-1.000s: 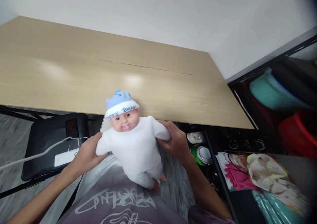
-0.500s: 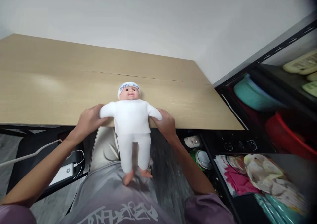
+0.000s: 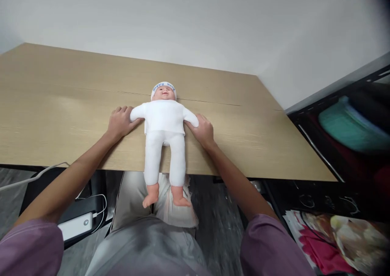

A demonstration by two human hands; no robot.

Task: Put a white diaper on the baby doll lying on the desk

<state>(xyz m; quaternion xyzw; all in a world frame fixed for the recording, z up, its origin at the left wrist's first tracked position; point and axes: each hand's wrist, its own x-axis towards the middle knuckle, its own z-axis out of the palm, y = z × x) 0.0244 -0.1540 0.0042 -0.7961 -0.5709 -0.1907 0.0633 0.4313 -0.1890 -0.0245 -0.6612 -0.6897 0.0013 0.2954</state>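
We are laying the doll (image 3: 164,123) face-up on the surface (image 3: 61,105), legs overhanging its near edge. Our left hand (image 3: 120,121) and right hand (image 3: 203,129) each clasp a doll arm; letting go calls for it resting steady.

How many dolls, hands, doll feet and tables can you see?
White-suited baby doll with a blue-lettered cap: 1
Hands, the left hand and the right hand, each on a doll arm: 2
Bare pink doll feet hanging past the table edge: 2
Light wooden table: 1
Total: 6
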